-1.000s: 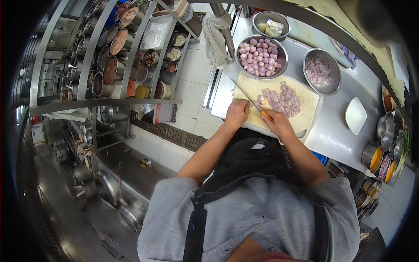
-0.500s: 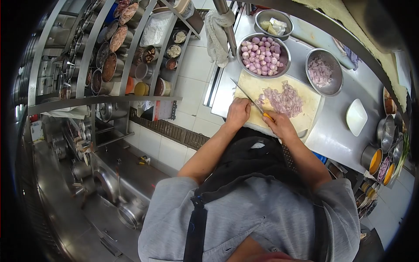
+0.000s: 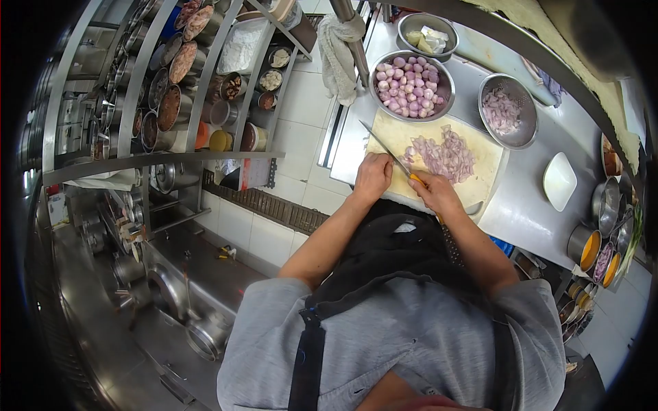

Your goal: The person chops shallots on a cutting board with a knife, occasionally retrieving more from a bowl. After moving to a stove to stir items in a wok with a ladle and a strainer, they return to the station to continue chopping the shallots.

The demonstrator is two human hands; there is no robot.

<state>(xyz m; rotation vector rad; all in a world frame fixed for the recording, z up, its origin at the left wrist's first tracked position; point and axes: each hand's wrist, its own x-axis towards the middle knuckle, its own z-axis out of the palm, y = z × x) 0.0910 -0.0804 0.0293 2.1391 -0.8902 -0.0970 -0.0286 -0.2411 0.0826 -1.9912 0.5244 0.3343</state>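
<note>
My right hand [image 3: 439, 194] is wrapped round the orange handle of a knife [image 3: 385, 145], whose blade slants up and left across the near left of the cutting board [image 3: 492, 179]. Just left of the blade, my left hand [image 3: 373, 174] is closed at the board's edge; whatever its fingers hold is hidden. A heap of sliced shallots [image 3: 449, 155] lies on the board, right of the knife. Behind the board, a steel bowl [image 3: 449, 106] is filled with whole peeled shallots [image 3: 410, 85]. More cut shallots [image 3: 502, 113] rest in a perforated steel bowl [image 3: 528, 133] to the right.
A smaller bowl [image 3: 404, 26] with pale pieces stands at the back. On the steel counter [image 3: 524, 185] sits a white dish [image 3: 560, 181]; several steel containers [image 3: 584, 248] line its right end. A towel [image 3: 339, 58] hangs from a post. Shelving [image 3: 164, 159] with food tubs is at left.
The knife and both hands have barely shifted. The whole scene is nearly the same as half a second ago.
</note>
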